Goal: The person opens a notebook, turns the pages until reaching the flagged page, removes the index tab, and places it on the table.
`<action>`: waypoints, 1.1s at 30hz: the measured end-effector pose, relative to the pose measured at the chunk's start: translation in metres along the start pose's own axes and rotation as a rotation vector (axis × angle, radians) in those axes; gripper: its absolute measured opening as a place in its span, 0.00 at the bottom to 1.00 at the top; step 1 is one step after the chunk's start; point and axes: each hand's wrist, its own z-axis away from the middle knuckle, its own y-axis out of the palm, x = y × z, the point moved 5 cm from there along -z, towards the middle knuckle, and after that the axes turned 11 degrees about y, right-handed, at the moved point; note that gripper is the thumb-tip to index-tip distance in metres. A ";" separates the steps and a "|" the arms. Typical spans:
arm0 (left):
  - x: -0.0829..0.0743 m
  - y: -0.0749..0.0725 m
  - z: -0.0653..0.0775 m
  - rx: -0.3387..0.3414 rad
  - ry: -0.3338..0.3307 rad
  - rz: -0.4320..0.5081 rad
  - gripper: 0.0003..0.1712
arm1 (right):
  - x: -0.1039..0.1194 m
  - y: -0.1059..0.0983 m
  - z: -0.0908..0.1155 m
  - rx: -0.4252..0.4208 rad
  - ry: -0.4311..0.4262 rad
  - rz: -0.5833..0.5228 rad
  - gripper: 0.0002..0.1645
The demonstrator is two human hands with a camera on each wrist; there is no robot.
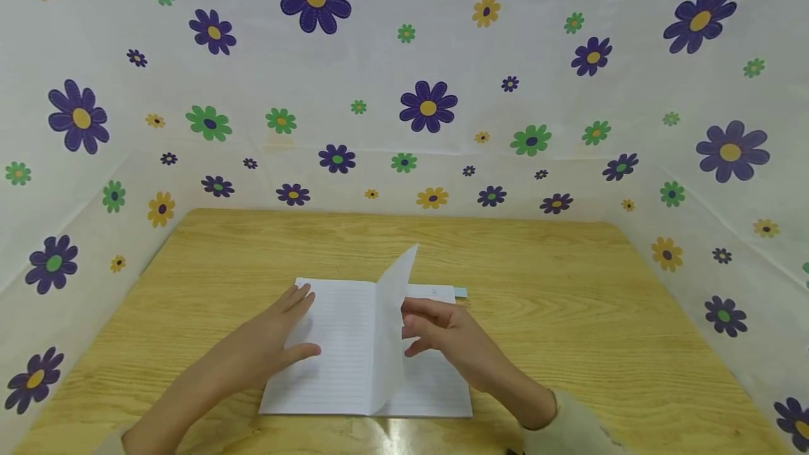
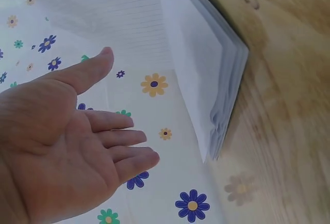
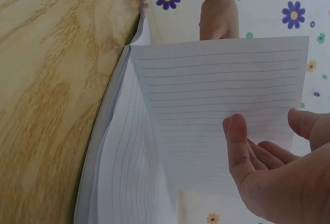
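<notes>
The head view showed a lined notebook (image 1: 341, 343) open on the bench (image 1: 569, 314), lower centre; the left hand (image 1: 284, 328) spread over its left side, the right hand (image 1: 449, 332) beside a raised leaf (image 1: 388, 332), each grip released.

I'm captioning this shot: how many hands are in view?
2: the left hand over the left page, the right hand just right of the raised page in the head view.

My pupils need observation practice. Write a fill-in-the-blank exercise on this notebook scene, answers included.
1. Rather than closed, the notebook lies ____ on the table.
2. One raised page stands between the left hand and the ____ hand.
3. The raised page is ruled with ____.
4. The white backdrop is patterned with ____.

Missing words: open; right; lines; flowers.
</notes>
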 end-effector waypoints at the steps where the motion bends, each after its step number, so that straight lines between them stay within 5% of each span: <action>1: -0.001 -0.002 0.000 -0.020 0.007 -0.004 0.47 | 0.000 0.001 -0.001 0.010 -0.007 0.000 0.34; 21: -0.026 -0.043 -0.001 -0.215 0.039 0.053 0.42 | -0.006 0.028 -0.016 0.128 -0.049 0.154 0.23; 33: -0.029 -0.044 -0.002 -0.240 0.079 0.051 0.42 | -0.015 0.039 -0.026 0.228 -0.066 0.137 0.25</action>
